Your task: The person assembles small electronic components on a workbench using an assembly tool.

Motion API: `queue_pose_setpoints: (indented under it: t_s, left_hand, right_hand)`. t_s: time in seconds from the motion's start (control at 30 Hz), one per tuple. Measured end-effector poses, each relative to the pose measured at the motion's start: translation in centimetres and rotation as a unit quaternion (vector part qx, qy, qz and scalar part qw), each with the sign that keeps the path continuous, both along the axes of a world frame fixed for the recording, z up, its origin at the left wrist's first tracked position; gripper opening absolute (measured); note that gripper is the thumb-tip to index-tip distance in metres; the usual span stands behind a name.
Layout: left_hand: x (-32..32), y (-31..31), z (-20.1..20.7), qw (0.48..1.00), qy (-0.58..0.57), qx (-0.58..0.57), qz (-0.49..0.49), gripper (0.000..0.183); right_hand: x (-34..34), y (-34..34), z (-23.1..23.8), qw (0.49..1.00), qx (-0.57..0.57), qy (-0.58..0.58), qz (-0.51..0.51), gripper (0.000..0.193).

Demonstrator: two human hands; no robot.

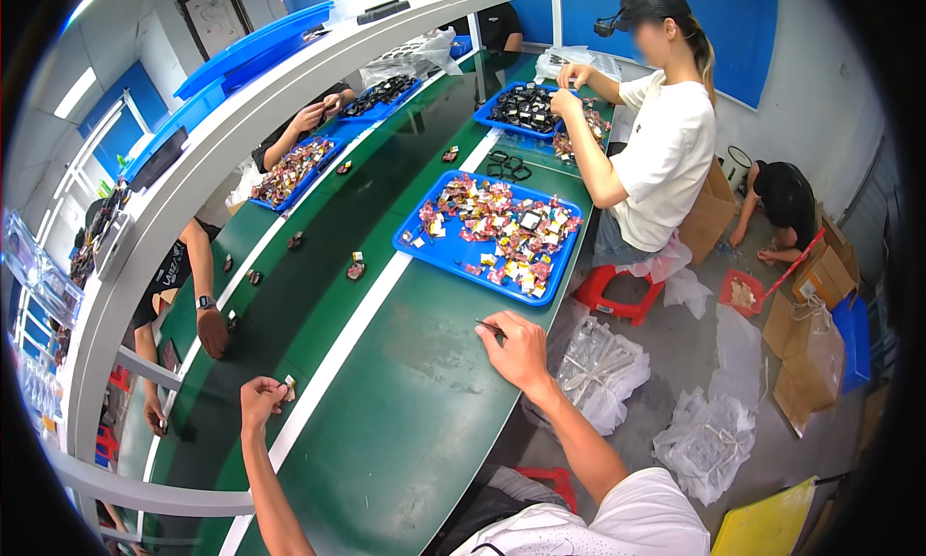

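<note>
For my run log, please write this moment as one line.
left hand: pinches small part | right hand: holds thin tool on green table | blue tray of small parts ahead

Green bench (405,411) with a white stripe

A blue tray (453,252) of small colourful parts lies at twelve o'clock; loose small pieces (356,267) sit at eleven.

Both bare forearms reach up from the lower edge, well apart. The left hand (262,394) is raised with fingertips pinched together; the right hand (516,349) lies knuckles-up, fingers curled.
</note>
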State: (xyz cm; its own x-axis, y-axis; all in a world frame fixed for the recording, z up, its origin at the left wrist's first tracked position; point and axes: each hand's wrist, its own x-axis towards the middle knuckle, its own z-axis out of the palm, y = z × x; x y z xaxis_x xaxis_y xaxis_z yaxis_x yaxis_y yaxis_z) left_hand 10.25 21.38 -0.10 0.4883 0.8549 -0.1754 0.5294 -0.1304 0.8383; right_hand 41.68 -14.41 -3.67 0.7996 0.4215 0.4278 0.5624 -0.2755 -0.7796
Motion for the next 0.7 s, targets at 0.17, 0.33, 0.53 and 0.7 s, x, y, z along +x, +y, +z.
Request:
queue_pose_setpoints:
  t_s: [0.17, 0.33, 0.53, 0.7]
  left_hand:
    - [-1.1, -0.2, -0.1, 1.0, -0.008, 0.003, 0.01, 0.01]
    - [-3.3, -1.5, -1.1, 0.986, -0.127, -0.028, 0.103, 0.009]
    - [-4.6, -8.5, 0.9, 0.964, -0.227, -0.054, 0.128, 0.007]
    - [-6.1, -14.7, -0.3, 0.971, -0.21, -0.048, 0.101, 0.005]
  right_hand:
    - [0.1, 0.0, 0.0, 1.0, 0.005, 0.003, -0.003, 0.013]
    - [0.4, 0.4, -0.1, 1.0, 0.013, 0.002, -0.004, 0.013]
    - [0.3, 0.7, -1.3, 0.999, 0.019, -0.048, -0.005, 0.013]
    - [-0.5, -0.5, 0.3, 0.996, 0.049, -0.072, -0.007, 0.02]
